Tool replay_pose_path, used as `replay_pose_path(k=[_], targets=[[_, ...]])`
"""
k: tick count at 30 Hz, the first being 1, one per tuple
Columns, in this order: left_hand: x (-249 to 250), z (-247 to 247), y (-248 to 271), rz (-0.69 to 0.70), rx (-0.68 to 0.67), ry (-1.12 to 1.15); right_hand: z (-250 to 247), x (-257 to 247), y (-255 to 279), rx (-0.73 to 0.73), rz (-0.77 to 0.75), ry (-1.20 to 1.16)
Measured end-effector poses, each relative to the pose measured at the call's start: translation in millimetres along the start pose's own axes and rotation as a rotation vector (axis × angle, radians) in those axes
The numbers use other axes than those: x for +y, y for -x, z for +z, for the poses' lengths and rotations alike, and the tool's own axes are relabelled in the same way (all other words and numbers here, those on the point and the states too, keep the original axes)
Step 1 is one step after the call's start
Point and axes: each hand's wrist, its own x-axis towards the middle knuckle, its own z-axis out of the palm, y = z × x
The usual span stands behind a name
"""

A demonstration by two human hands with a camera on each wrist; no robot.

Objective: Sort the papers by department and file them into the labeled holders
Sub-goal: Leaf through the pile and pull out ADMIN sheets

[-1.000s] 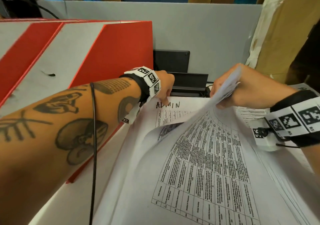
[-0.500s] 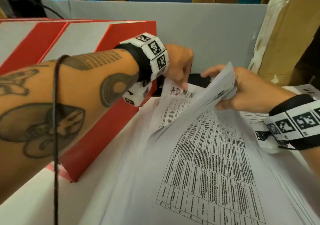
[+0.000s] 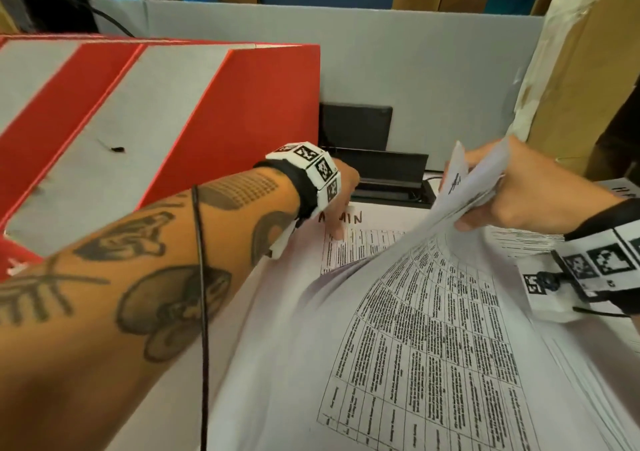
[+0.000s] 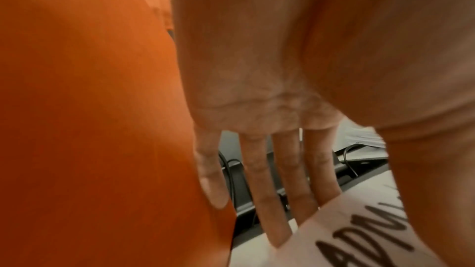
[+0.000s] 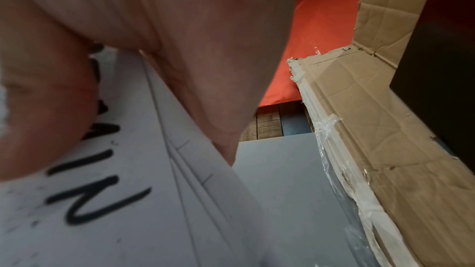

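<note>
A thick stack of printed table sheets [image 3: 433, 346] lies in front of me. My right hand [image 3: 485, 194] grips the far edge of several sheets [image 3: 464, 180] and holds them bent upward. Under them a sheet headed ADMIN [image 3: 360, 242] is laid bare. My left hand [image 3: 341, 216] pinches that sheet's far left corner. In the left wrist view its thumb lies on the ADMIN sheet [image 4: 359, 230] and its straight fingers [image 4: 259, 180] run behind the edge. The right wrist view shows my right hand [image 5: 154, 109] over more ADMIN lettering [image 5: 102, 200]. Red and grey file holders [image 3: 242, 111] stand at the left.
A grey partition [image 3: 415, 69] closes the back of the desk. A black cable box [image 3: 381, 173] sits just beyond the papers. A taped cardboard box [image 3: 588, 69] stands at the right. A black cable [image 3: 204, 312] runs along my left forearm.
My left hand lifted the ADMIN sheet's corner half a second ago and has brought it back down. My right hand has raised its bundle of sheets slightly higher.
</note>
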Motion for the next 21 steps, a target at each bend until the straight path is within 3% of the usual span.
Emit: replay_pose_path(k=[5,13,16,21], targets=[[-3,-4,-5,-0.022,0.219,0.050,0,-1,0,-0.005,-0.014,-0.065],[3,-27,17,-0.050,0.391,-0.087,6,-1,-2,-0.033,-0.031,-0.082],[6,-44,31,0.098,0.401,0.023,9,-2,-3,-0.008,-0.053,-0.040],[11,-69,53,0.384,0.324,0.476,15,-2,-6,-0.001,-0.043,-0.073]])
